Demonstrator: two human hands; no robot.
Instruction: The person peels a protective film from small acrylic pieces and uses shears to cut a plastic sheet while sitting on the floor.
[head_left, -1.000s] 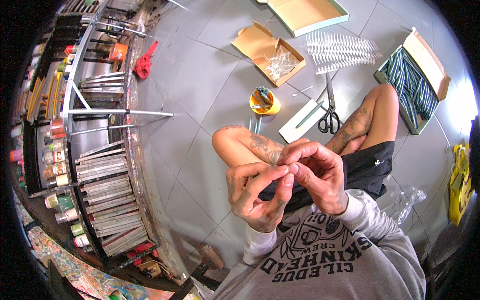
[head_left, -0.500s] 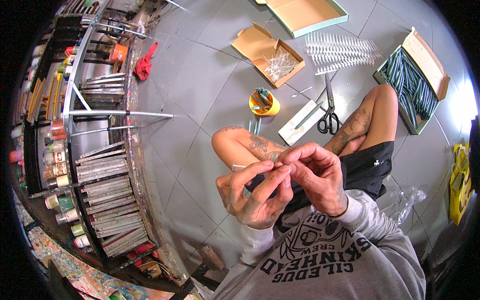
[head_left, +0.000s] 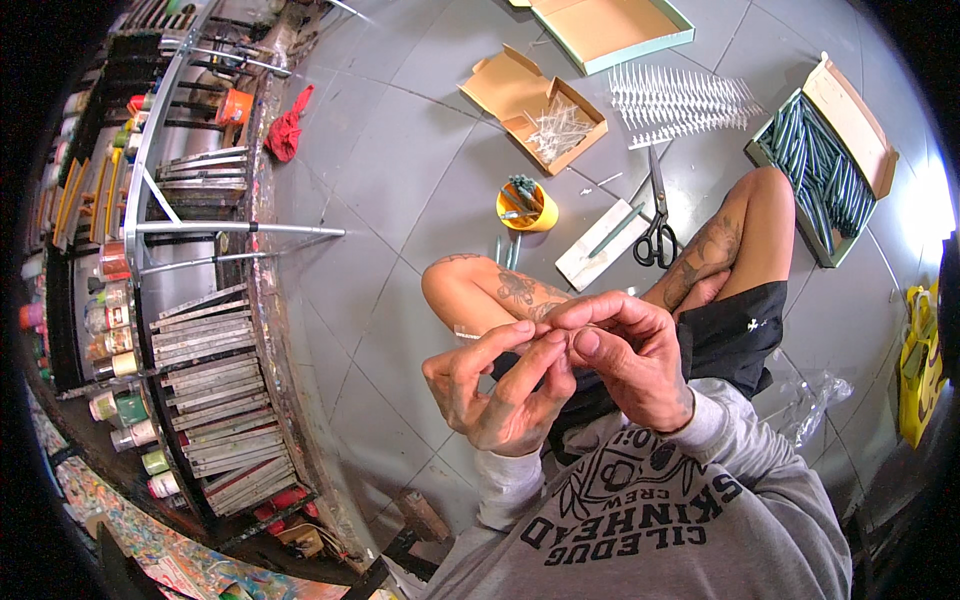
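Note:
My left hand (head_left: 495,395) and my right hand (head_left: 630,355) meet above my crossed legs, fingertips pinched together. Whatever sits between the fingertips is almost wholly covered by the fingers. A small clear strip (head_left: 466,332) pokes out beyond the left fingers; I cannot tell whether it is part of what I hold. On the floor ahead, a dark green pen-like stick (head_left: 617,228) lies on a white slab (head_left: 578,270). Black-handled scissors (head_left: 656,240) rest just right of it. A yellow cup (head_left: 541,219) holds several dark green sticks.
Past the cup stands an open cardboard box (head_left: 590,137) of clear thin pieces, beside rows of white plastic pieces (head_left: 680,100). A box of green sticks (head_left: 815,180) is at right. Shelving with paint jars (head_left: 120,365) and a metal frame (head_left: 240,228) line the left. A red cloth (head_left: 290,125) lies there.
Both hands have shifted slightly left, still pinched together. The clear strip has moved left with them and shows a little more. The things on the floor have stayed put.

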